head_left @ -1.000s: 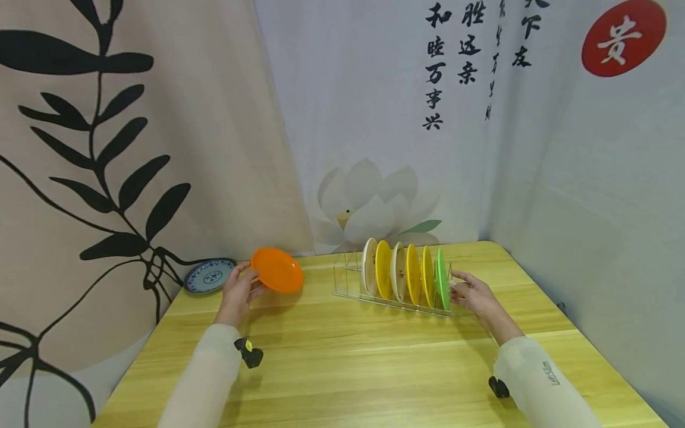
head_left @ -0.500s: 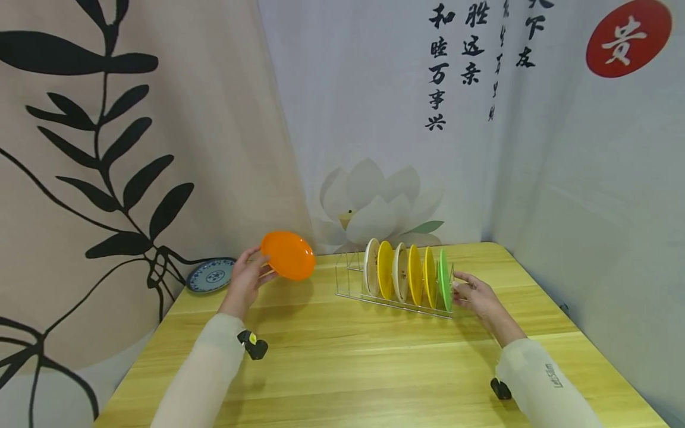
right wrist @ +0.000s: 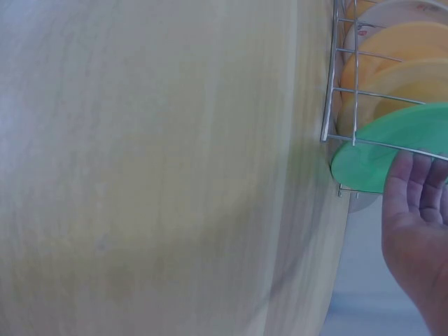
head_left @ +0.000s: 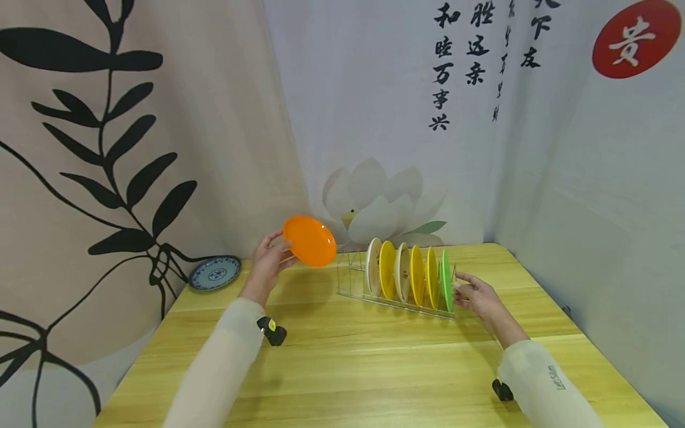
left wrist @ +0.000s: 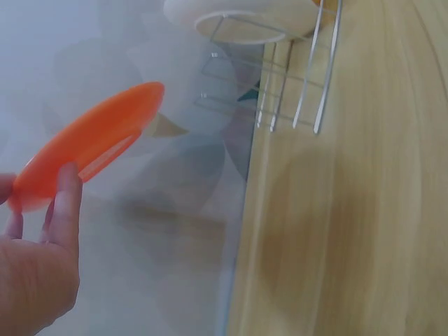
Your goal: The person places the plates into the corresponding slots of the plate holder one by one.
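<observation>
My left hand (head_left: pixel 269 263) pinches an orange plate (head_left: pixel 309 241) by its left edge, holding it tilted above the table. In the left wrist view the thumb and fingers lie on either side of the plate's rim. A wire dish rack (head_left: pixel 396 305) stands to the right of that plate, its left slots bare. Cream and yellow plates (head_left: pixel 387 270) stand upright in it, with a green plate (head_left: pixel 446 280) last on the right. My right hand (head_left: pixel 481 300) holds the rack's right end, fingers bent at the wire beside the green plate.
A blue-and-white patterned plate (head_left: pixel 215 273) lies at the back left of the wooden table (head_left: pixel 342 362). Printed curtains (head_left: pixel 374 119) hang right behind the table and along its right side.
The orange plate in my left hand has moved right and upward, from near the patterned plate toward the rack. My right hand stays at the rack's end.
</observation>
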`<state>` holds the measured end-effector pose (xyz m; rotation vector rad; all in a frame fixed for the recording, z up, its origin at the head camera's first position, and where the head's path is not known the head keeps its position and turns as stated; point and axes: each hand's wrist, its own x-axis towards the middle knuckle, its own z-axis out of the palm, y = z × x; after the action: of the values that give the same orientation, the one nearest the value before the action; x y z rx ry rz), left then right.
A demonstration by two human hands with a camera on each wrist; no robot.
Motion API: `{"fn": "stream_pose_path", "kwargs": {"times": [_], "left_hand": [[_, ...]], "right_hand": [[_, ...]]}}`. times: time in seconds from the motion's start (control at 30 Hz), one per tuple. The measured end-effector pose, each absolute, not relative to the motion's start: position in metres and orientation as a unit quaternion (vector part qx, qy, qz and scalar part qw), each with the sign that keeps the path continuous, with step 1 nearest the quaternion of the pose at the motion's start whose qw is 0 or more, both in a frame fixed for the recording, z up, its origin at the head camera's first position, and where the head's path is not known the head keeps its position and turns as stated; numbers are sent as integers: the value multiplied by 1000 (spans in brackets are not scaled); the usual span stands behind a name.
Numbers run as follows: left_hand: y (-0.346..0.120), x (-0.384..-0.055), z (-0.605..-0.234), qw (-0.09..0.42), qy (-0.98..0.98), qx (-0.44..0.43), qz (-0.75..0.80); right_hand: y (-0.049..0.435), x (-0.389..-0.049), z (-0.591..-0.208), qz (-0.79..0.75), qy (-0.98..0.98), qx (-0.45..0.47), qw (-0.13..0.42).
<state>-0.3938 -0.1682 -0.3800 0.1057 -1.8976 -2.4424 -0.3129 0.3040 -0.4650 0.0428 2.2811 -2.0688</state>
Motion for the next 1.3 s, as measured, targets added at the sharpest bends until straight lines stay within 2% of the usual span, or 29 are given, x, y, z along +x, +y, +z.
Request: {"fn": "stream_pose_path", "kwargs": {"times": [0.7, 1.3], "left_hand": [[-113, -404, -370, 7, -610, -3, -792], [-78, -407, -382, -10, -657, -2, -754]], "right_hand": [[303, -314, -466, -663, 748, 21, 29], [305, -312, -466, -666, 745, 11, 30]]}}
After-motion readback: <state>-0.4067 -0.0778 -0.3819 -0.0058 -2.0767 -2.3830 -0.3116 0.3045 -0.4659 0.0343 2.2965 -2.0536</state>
